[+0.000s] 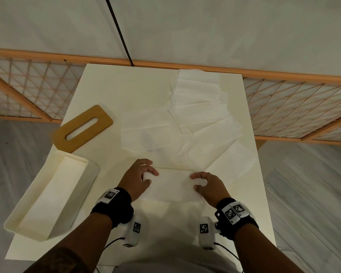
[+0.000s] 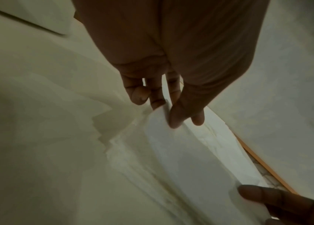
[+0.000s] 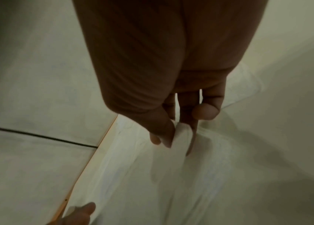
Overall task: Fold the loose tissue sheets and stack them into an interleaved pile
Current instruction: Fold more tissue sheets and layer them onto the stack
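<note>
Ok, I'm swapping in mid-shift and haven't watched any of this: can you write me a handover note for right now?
Left hand: pinches the left end of the near tissue sheet, thumb and fingers on its edge.
Right hand: same grip on the right end; the sheet is lifted slightly between both.
Loose sheets: spread overlapping across the middle and far right of the table.
White tissue box: open at the left edge, looks empty. Wooden slotted lid lies beyond it.
Done: no interleaved pile in view yet.
Left: fold this sheet, then the others, and stack them.
</note>
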A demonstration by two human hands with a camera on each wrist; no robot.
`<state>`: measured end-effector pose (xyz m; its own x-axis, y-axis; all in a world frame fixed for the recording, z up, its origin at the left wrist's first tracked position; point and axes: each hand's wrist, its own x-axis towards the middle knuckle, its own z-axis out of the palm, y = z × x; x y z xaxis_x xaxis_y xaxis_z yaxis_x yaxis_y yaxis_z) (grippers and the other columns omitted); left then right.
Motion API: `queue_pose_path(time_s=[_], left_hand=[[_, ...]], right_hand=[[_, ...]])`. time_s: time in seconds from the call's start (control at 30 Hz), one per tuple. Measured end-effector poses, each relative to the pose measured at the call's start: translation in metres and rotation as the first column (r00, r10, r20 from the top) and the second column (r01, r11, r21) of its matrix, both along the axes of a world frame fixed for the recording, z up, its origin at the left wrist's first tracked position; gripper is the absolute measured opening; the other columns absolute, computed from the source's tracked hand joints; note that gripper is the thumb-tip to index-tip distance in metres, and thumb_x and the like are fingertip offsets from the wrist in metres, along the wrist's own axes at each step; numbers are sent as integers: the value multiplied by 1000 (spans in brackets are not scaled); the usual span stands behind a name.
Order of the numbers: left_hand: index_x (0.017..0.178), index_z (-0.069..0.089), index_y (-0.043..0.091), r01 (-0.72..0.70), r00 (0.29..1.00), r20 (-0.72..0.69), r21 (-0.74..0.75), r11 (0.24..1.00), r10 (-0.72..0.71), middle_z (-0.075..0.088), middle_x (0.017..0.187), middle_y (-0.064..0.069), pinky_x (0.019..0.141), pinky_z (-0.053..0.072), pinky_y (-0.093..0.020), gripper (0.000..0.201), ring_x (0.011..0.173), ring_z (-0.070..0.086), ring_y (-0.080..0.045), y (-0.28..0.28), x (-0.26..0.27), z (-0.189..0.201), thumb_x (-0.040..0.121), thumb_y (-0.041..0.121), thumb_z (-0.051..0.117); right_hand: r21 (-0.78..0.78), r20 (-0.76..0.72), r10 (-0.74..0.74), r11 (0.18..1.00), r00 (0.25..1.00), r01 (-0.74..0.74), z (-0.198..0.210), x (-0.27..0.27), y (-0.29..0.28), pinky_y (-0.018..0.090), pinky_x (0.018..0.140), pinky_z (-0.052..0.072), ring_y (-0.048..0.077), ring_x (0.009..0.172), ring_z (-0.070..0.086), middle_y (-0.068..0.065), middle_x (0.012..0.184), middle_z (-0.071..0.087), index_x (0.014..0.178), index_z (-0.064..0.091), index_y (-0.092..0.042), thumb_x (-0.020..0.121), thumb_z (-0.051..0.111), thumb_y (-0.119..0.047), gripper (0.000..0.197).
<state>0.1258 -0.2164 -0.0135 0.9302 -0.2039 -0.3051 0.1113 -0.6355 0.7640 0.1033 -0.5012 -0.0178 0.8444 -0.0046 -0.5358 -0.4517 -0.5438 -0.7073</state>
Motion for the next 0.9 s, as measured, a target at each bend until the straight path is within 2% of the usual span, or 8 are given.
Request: queue_pose_path(time_s=[0.07,0.17,0.4,0.5,0.57,0.7,0.83,0.9], left_hand=[[96,70,33,-17,1000,-6,-6,1000,17,46,131,25,75,47,-14,39,77,59,-18,0,-3,-2,76,-1,75],[106,65,34,-101,995,-26,-97,990,99,52,126,26,75,47,-17,44,79,57,-13,4,-6,-3,77,4,79],[111,65,25,-229,972,-30,-354,907,234,67,120,12,73,50,-28,46,75,62,-16,13,-3,4,79,-7,74],[100,67,31,-178,973,112,-195,965,202,61,119,13,75,45,-18,37,74,57,-13,12,1,0,79,1,76],[93,69,33,-76,977,195,-35,997,81,53,119,16,78,42,-14,27,85,55,-7,9,3,-6,80,10,77],[97,71,36,142,980,94,308,941,-178,42,126,12,98,43,-35,16,114,46,-15,8,3,-23,83,29,74],[87,73,35,62,990,106,269,961,-93,47,121,9,96,46,-39,9,110,50,-20,7,17,-23,83,28,73],[98,72,28,-57,987,161,237,970,19,50,122,0,96,47,-42,17,109,54,-28,10,36,-22,83,21,73]], right_hand=[[-28,6,4,1000,1000,-4,-2,-2,3,30,96,51,15,111,58,-8,121,62,104,67,-40,86,69,-8,37],[-57,21,14,998,1000,-12,-4,-4,7,28,100,48,11,115,54,-10,124,59,111,66,-37,86,69,-6,40],[-116,53,62,992,997,-56,-5,-3,9,26,96,47,11,107,54,-11,120,57,115,65,-37,85,69,-8,42],[-133,62,74,989,995,-66,-5,-2,10,27,96,48,11,108,57,-12,118,56,115,65,-38,85,70,-10,42],[-153,60,87,985,994,-77,-5,-1,11,28,96,48,12,107,58,-14,117,54,115,64,-39,85,70,-12,41],[-239,60,123,965,991,-105,-6,0,13,26,91,49,14,103,59,-11,120,47,118,61,-39,86,71,-19,39],[-396,78,181,908,980,-136,-5,2,18,29,82,52,15,98,58,-8,121,35,120,59,-36,87,72,-28,36],[-407,68,181,903,981,-138,-5,4,20,29,80,53,14,92,57,-7,120,37,120,59,-34,87,72,-27,37]])
